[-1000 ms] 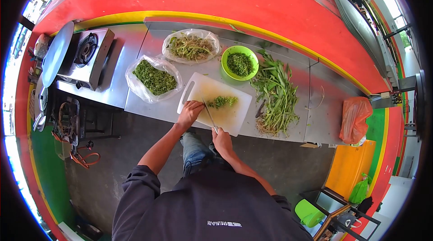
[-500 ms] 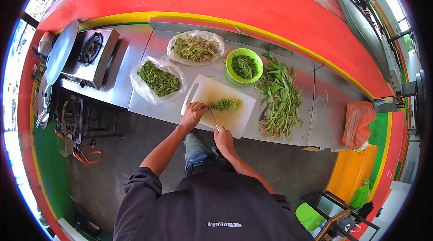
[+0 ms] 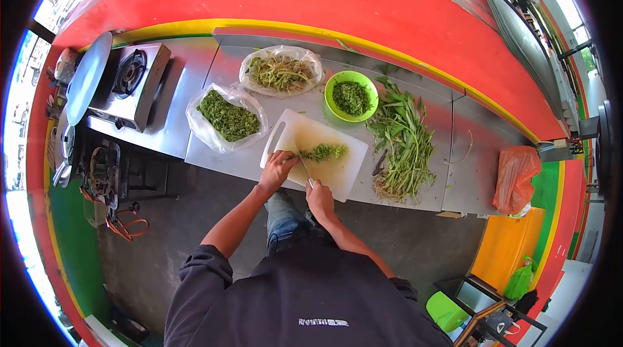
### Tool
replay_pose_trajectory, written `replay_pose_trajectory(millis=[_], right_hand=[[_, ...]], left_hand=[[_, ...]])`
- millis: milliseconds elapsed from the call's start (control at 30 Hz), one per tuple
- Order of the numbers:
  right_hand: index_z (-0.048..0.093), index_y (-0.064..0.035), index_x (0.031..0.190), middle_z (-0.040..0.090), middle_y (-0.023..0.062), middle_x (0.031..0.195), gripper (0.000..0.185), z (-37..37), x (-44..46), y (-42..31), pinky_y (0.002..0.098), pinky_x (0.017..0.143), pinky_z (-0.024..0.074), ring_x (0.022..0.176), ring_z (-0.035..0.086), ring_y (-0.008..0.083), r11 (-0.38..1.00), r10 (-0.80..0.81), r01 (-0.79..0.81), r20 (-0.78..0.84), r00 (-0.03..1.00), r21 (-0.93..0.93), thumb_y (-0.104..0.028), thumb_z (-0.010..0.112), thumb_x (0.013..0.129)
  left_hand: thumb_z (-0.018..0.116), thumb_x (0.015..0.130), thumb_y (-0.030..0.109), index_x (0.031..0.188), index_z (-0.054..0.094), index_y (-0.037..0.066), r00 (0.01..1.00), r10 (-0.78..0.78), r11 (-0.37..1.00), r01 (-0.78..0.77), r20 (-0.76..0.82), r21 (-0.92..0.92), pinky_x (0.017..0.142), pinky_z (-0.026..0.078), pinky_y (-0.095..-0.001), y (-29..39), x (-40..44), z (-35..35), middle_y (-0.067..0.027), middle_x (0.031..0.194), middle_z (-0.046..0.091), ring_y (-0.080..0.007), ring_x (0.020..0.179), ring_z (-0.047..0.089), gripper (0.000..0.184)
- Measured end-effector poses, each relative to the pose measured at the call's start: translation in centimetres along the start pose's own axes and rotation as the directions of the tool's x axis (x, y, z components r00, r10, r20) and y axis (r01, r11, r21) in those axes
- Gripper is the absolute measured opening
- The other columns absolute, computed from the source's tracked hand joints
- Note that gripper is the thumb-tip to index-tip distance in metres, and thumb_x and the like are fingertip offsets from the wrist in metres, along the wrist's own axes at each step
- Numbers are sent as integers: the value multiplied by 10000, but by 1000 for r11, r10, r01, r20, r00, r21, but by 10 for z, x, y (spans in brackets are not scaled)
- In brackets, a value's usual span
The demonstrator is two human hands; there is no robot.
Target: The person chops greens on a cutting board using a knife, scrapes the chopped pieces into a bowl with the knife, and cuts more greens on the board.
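Note:
My right hand (image 3: 320, 201) grips the handle of a kitchen knife (image 3: 304, 166), its blade pointing away across a white cutting board (image 3: 350, 175). Left of the blade, my left hand (image 3: 279, 170) is closed with curled fingers at the board; a bit of dark green shows at its fingertips, the rest hidden under the hand. Chopped greens (image 3: 326, 151) lie in a small heap just right of the blade. A green bowl (image 3: 331, 113) of chopped greens stands beyond the board. Long leafy stalks with roots (image 3: 403, 146) lie to the right.
A plastic bag of chopped greens (image 3: 227, 116) sits left of the board, with a bag of stems and roots (image 3: 282, 71) behind. A gas stove (image 3: 139, 84) stands far left. An orange plastic bag (image 3: 516, 178) rests at the right end of the steel counter (image 3: 214, 155).
Both hands stay at nearly the same spot on the board. The knife has shifted only slightly, and the chopped heap looks much the same.

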State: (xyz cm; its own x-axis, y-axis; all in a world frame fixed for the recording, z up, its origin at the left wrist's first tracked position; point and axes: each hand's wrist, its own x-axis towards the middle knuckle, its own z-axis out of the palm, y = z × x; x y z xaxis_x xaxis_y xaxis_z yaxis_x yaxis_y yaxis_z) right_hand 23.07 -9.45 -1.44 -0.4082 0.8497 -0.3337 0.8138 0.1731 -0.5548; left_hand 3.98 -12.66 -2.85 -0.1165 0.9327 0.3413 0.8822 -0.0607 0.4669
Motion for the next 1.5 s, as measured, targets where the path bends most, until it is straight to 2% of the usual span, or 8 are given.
replay_pose_trajectory(millis=[100, 400, 500, 567, 900, 1200, 1433, 1500], right_hand=[[613, 19, 919, 671, 287, 756, 388, -7, 0, 11, 544, 661, 560, 757, 682, 474, 1000, 9, -11, -50, 999, -26, -355, 544, 993], [627, 17, 878, 659, 297, 723, 426, -8, -20, 22, 551, 653, 555, 725, 671, 483, 999, -31, 31, -39, 999, 17, -383, 540, 995], [620, 32, 818, 639, 306, 710, 410, -9, -23, 20, 554, 626, 532, 714, 652, 495, 998, -46, 47, -31, 998, 30, -341, 577, 982], [623, 12, 873, 668, 289, 737, 433, -10, -23, 19, 550, 647, 558, 740, 679, 473, 999, -39, 39, 10, 999, -23, -391, 532, 1001], [613, 17, 943, 672, 279, 749, 400, -7, -8, 11, 549, 640, 555, 734, 679, 475, 999, -4, 6, 37, 999, -40, -372, 540, 997], [613, 18, 934, 668, 292, 741, 408, -8, -15, 13, 545, 624, 556, 716, 682, 470, 999, -30, 31, 58, 998, -24, -373, 521, 1006], [611, 17, 936, 670, 278, 727, 385, -4, -7, 5, 545, 619, 557, 709, 681, 473, 998, -18, 20, 35, 999, -57, -355, 536, 1000], [610, 17, 936, 671, 276, 727, 379, -3, -4, 3, 545, 619, 557, 710, 679, 476, 999, -22, 23, 22, 1000, -42, -350, 539, 999]], left_hand=[[640, 727, 9, 1098, 696, 56, 998, -15, 996, 20, 57, -90, 928, 493, -404, -1, -2, 7, -65, 1130, 654, -261, 1073, 609, 379], [673, 750, 40, 1055, 709, 51, 994, 109, 988, -108, 6, -109, 884, 515, -386, -5, 6, 9, -79, 1053, 696, -262, 983, 657, 307], [673, 755, 54, 1056, 710, 53, 994, 102, 988, -98, 29, -115, 895, 509, -385, -4, 8, 8, -76, 1068, 688, -255, 1009, 650, 304], [672, 755, 54, 1057, 710, 54, 993, 105, 991, -100, 49, -94, 906, 504, -386, -3, 8, 6, -72, 1077, 683, -252, 1025, 645, 304], [636, 766, 43, 1101, 704, 85, 991, 58, 998, -53, 124, -43, 961, 469, -385, 1, 4, 1, -53, 1134, 642, -228, 1108, 597, 344], [696, 791, 64, 1009, 723, 62, 992, 127, 988, -125, 25, -87, 865, 523, -392, -7, 4, 4, -59, 1044, 697, -245, 993, 656, 219], [688, 784, 55, 1010, 718, 59, 992, 114, 990, -109, 59, -85, 876, 510, -388, -4, 4, 4, -51, 1031, 683, -240, 997, 646, 228], [654, 801, 69, 1042, 707, 68, 995, 62, 997, -59, 77, -49, 930, 473, -385, 0, 1, 4, -42, 1089, 659, -229, 1054, 617, 246]])
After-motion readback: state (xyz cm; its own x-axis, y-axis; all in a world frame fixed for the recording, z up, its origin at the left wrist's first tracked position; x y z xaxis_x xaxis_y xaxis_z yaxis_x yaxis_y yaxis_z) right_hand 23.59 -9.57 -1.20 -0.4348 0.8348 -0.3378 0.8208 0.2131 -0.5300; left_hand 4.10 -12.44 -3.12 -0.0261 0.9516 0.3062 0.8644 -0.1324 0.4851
